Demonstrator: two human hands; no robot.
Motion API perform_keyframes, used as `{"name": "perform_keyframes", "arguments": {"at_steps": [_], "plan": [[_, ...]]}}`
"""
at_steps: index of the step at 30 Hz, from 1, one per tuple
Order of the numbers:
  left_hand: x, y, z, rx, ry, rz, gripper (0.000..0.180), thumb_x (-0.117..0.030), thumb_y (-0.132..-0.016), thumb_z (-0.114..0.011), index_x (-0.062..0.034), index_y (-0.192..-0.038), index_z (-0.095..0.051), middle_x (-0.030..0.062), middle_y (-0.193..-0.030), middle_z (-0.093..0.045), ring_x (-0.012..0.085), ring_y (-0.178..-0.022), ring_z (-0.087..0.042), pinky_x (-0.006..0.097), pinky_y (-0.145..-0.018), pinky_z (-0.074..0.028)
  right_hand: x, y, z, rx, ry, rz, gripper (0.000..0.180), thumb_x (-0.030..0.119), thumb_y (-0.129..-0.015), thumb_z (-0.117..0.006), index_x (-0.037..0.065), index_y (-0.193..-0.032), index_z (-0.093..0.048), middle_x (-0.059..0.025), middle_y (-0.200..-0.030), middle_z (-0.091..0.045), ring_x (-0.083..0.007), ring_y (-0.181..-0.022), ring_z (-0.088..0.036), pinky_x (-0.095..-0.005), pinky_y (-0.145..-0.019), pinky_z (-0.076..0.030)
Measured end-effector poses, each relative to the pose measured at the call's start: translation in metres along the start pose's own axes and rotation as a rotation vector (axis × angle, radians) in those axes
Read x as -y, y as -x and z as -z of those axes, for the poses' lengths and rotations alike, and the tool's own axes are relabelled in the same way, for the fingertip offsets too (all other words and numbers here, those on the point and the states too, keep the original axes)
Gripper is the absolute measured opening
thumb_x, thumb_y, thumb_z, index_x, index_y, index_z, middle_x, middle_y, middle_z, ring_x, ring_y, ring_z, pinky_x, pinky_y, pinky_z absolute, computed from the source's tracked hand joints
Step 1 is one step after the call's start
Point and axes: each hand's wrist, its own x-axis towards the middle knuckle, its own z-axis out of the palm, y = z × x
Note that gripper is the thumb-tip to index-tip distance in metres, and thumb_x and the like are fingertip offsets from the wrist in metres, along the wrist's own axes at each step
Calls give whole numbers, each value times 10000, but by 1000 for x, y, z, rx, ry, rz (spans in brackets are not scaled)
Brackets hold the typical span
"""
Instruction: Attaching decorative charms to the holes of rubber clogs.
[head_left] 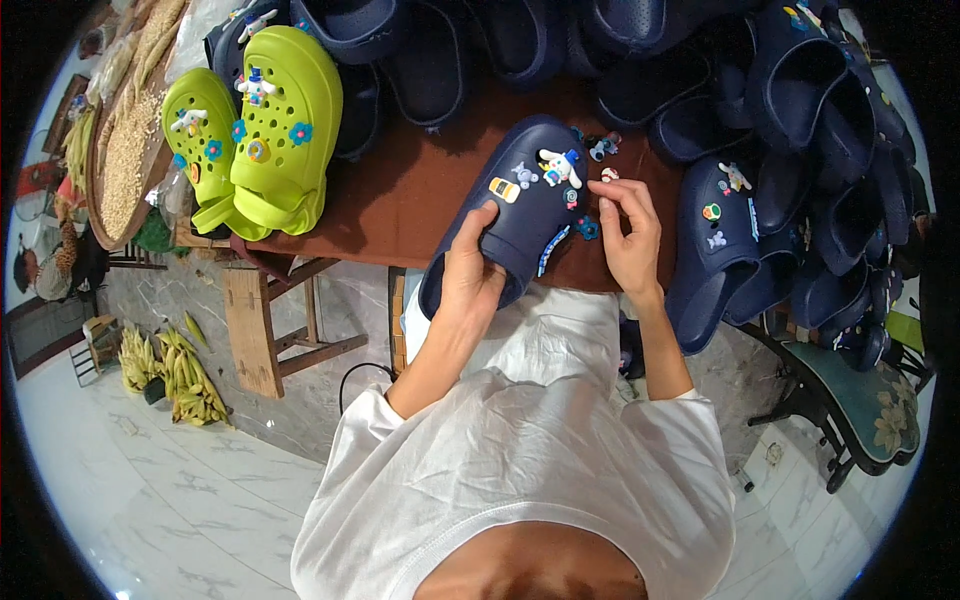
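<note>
Two bare hands work on one navy clog (520,205) at the near edge of a tabletop (400,200) covered in a brown cloth. The left hand (470,270) wraps the clog's side and heel end, fingers curled round it and thumb pressed flat along the upper, a closed grip that seems meant to keep the shoe steady and tilted up toward the person. The right hand (630,235) is at the clog's right side, its fingertips drawn together in a pinch on a small pale charm (609,175), held just beside the perforated upper. Several charms already sit on the navy clog: a white figure (560,167), an orange and white tile (504,189) and a small round one nearer the middle.

Loose charms (602,146) lie on the cloth just beyond the clog, within reach of the right hand. A pair of lime green clogs (265,130), also decorated, stands at the far left. Many plain navy clogs (820,110) are heaped along the far edge and to the right, and one of them (725,240) near the right hand carries charms too. Bananas (170,370) lie on the marble floor to the left, below the tabletop.
</note>
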Motion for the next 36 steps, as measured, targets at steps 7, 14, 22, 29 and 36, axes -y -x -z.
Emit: {"name": "perform_keyframes", "arguments": {"at_steps": [7,14,22,29,36], "plan": [[-11,-3,-9,51,84,54,404,-195,-884,-697,5,-1205,-557,185,-1232,-617,326,-1112,-621,482,-991,-501,8,6,-3,12,-77,-78,182,38,-894,-633,56,-1066,-690,-101,-1023,-608,-224,-913,-631,-312,-776,-511],[-12,-16,-1,126,125,49,358,-232,-930,-662,-16,-1198,-567,169,-1248,-618,303,-1163,-593,474,-1053,-443,27,20,-24,136,-120,-139,262,110,-855,-712,51,-1101,-647,-98,-1059,-602,-225,-931,-626,-312,-761,-523],[-15,-30,1,216,134,45,368,-327,-951,-628,-48,-1185,-578,136,-1258,-623,276,-1167,-593,437,-1040,-451,16,13,-40,142,-299,-178,216,74,-867,-693,32,-1073,-645,-103,-1058,-557,-190,-911,-622,-288,-742,-540],[-4,-3,15,312,-323,-101,446,-331,-951,-622,-37,-1274,-534,70,-1137,-644,175,-1040,-621,356,-944,-480,16,17,-38,171,-319,-184,208,20,-866,-671,6,-1070,-636,-105,-1061,-557,-178,-867,-628,-274,-717,-547],[23,0,43,455,-962,-454,460,-17,-921,-589,4,-1356,-440,56,-1181,-604,134,-1021,-604,280,-875,-496,18,14,-28,126,-232,-128,202,33,-903,-629,-4,-1102,-637,-114,-1074,-578,-192,-886,-628,-282,-729,-535]]}}
